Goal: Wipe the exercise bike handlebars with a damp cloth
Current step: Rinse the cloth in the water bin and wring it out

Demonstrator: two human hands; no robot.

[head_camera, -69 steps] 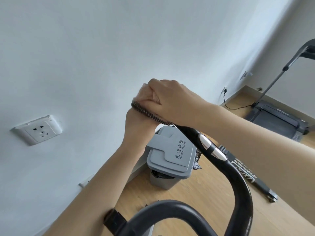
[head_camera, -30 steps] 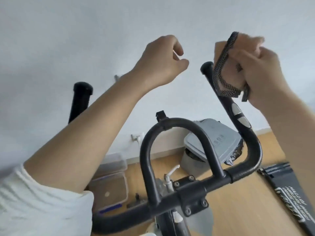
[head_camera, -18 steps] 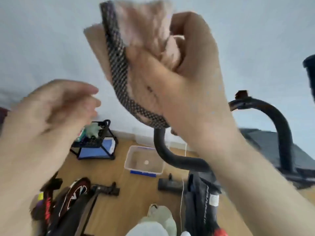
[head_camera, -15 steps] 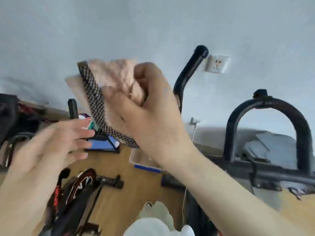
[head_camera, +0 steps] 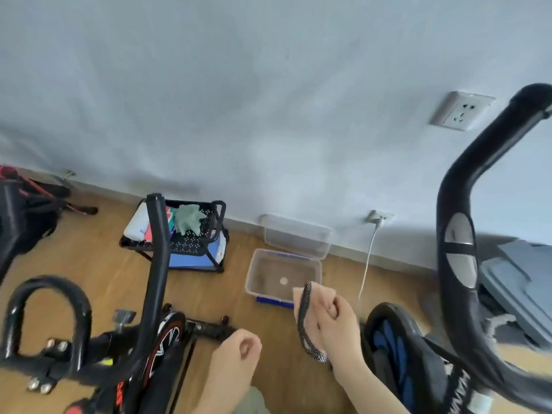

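Low down near the middle, the cloth (head_camera: 303, 319) is in the right hand (head_camera: 331, 322). It is pink with a dark dotted edge. The fingers are curled tight round it. The cloth is up in the air and does not touch the bike. The left hand (head_camera: 237, 355) is beside it, a bit lower. Its fingers are loosely bent and hold nothing.

To the right stands the black handlebar (head_camera: 452, 198) of the exercise bike. It has shiny grey pads on it, and it is apart from the cloth.

Just past the cloth, a clear box (head_camera: 257, 279) sits on the wood floor (head_camera: 89, 258). One small pale round thing (head_camera: 283, 281) lies in it. The lid (head_camera: 298, 234) leans on the wall (head_camera: 268, 85) behind the box.

Further left is a black basket stand (head_camera: 194, 245). A green rag (head_camera: 188, 219) and a white roll (head_camera: 136, 225) lie in the top part. Something blue is in the bottom part.

A grey bin (head_camera: 522, 279) is at the far right. I cannot see inside it.
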